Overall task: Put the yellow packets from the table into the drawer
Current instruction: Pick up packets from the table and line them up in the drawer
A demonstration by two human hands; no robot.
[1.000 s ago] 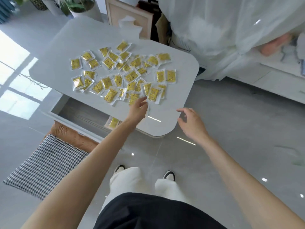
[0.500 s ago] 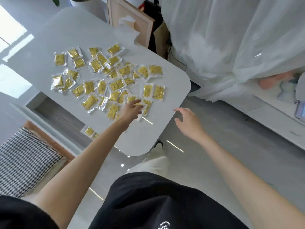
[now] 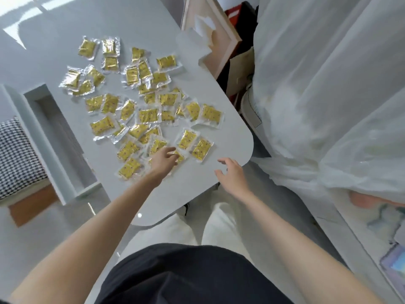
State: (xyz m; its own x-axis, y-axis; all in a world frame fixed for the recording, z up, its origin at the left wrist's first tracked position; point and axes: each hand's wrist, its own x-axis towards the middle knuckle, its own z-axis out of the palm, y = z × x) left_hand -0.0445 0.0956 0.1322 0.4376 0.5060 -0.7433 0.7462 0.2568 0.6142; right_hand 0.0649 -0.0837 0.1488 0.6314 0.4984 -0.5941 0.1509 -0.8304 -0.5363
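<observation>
The yellow packets (image 3: 149, 115) lie scattered on the white table (image 3: 232, 137), from the upper left of the frame down to its centre. Many overlap one another, and all those that show are on the table top.

The left hand (image 3: 163, 160) reaches from the lower left to the nearest packets, a little below the centre of the frame. Its fingers (image 3: 174, 157) are stretched out and a little spread, and the tips rest on one packet (image 3: 180, 158) at the near border of the group. No finger is curled round it.

The right hand (image 3: 232, 174) hangs just right of centre, over the rounded near edge of the table, close to the left hand but apart from it. Its fingers are loosely bent and spread, and it holds nothing.

The drawer (image 3: 54, 132) stands pulled open at the left of the frame, beside the table edge. Its grey inside is visible.

At the far left lies a cushion (image 3: 15, 156) with a black and white check. A white thin cloth (image 3: 317, 84) fills the right side. A wooden frame (image 3: 223, 49) leans at the top, behind the table.
</observation>
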